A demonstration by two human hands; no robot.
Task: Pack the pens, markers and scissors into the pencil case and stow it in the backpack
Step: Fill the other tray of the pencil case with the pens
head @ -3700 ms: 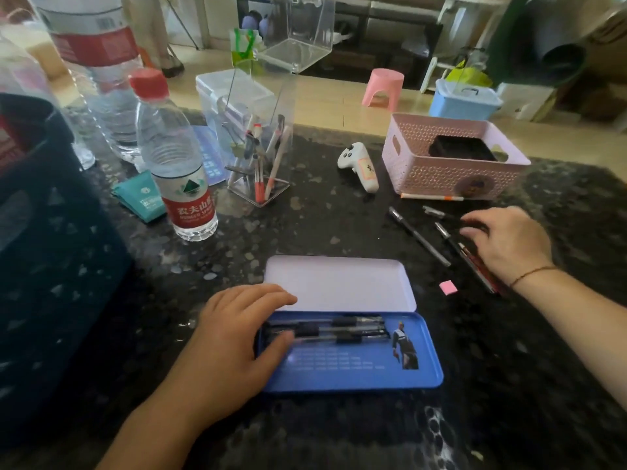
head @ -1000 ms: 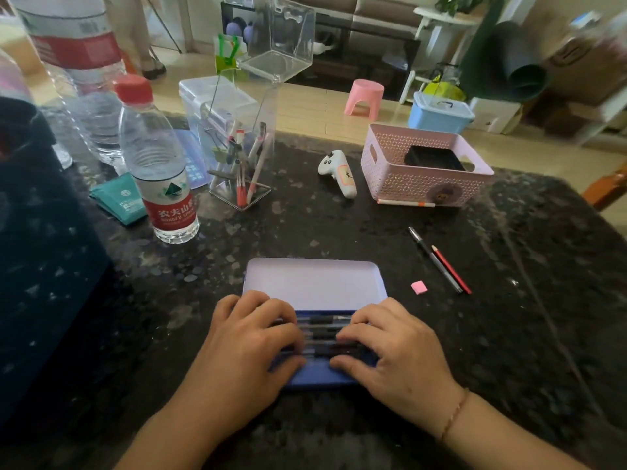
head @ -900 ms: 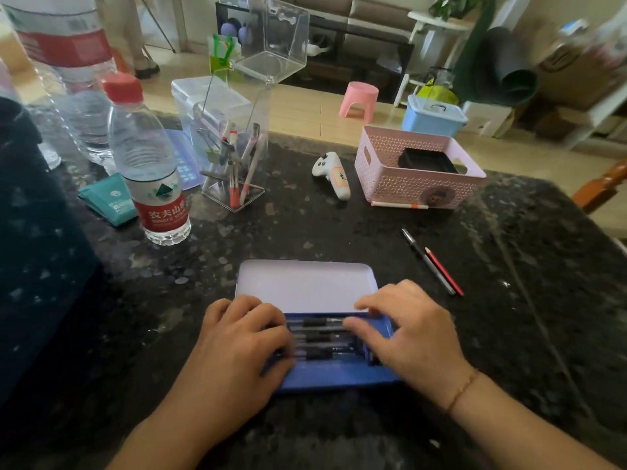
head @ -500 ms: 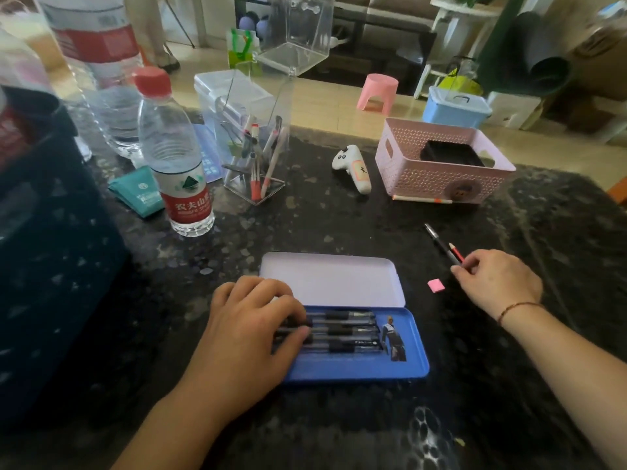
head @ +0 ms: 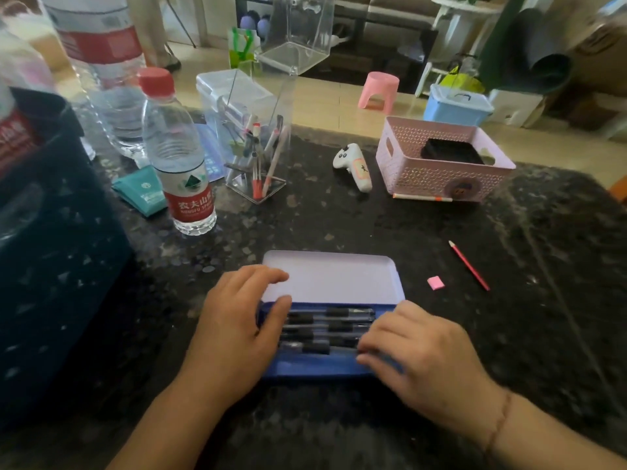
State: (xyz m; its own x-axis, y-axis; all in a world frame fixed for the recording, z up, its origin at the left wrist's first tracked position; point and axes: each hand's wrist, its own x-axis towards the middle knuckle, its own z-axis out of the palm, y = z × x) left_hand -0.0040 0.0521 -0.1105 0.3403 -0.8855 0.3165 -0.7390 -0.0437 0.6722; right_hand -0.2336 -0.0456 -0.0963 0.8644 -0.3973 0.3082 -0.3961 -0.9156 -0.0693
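An open blue pencil case [head: 315,369] with a white lid [head: 334,276] lies on the dark table in front of me. Several black-gripped pens [head: 334,321] lie side by side in its tray. My left hand [head: 237,330] rests flat over the case's left end, with its fingers spread onto the lid. At the right end, my right hand [head: 422,362] has its blurred fingertips closed on the end of the lowest pen [head: 315,347]. A red pencil [head: 470,266] lies on the table to the right. The dark backpack [head: 51,266] stands at the left.
A pink eraser [head: 435,283] lies beside the red pencil. Behind stand a clear holder [head: 256,157] with several pens, a water bottle [head: 185,164], a white controller [head: 354,166] and a pink basket [head: 437,178] with a white pencil [head: 422,197] in front of it.
My right hand has come back from the right side of the table to the case. The black pen that lay beside the red pencil is gone from there, and one more pen lies in the tray.
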